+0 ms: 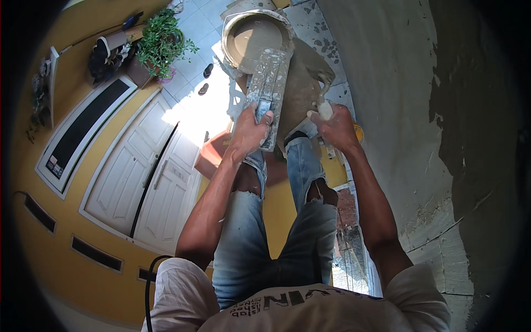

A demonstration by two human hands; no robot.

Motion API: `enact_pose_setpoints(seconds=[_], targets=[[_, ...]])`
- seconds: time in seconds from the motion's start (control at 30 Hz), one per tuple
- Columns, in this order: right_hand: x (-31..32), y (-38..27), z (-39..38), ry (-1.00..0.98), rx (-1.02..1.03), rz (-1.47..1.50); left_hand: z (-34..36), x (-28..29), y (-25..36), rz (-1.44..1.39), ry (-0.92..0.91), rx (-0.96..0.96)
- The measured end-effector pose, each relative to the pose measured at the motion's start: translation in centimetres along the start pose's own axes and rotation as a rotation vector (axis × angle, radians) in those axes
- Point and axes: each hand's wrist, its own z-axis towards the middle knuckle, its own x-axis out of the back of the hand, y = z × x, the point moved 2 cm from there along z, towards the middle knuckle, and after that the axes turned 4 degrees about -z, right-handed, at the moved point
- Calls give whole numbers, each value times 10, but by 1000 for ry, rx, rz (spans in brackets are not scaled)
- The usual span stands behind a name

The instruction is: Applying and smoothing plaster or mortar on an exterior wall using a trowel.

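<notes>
Large dark capitals [293,299] are printed across the pale shirt [332,318], to the lower right of the white double door [119,180]. On their side nearer the door, smaller dark lettering [247,308] is set in short stacked lines. A small label [54,166] is stuck on the dark pane [88,130] left of the door, its print too small to be read. Faint marks [178,173] on the door's right leaf are too blurred to be made out.

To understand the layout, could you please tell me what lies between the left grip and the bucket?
In the head view, the long float extends from the left grip toward the bucket, overlapping its rim.
</notes>
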Motion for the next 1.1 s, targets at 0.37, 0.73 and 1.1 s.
enact_pose_setpoints(seconds=[0.37, 0.73, 1.1], targets=[[6, 16, 13, 11, 608, -990, 15, 65, 4, -53, 243, 11], [2, 11, 67, -11, 633, -1014, 21, 73, 17, 0, 227, -15], [18, 5, 126, 67, 665, -994, 10, 71, 29, 14, 191, -3]])
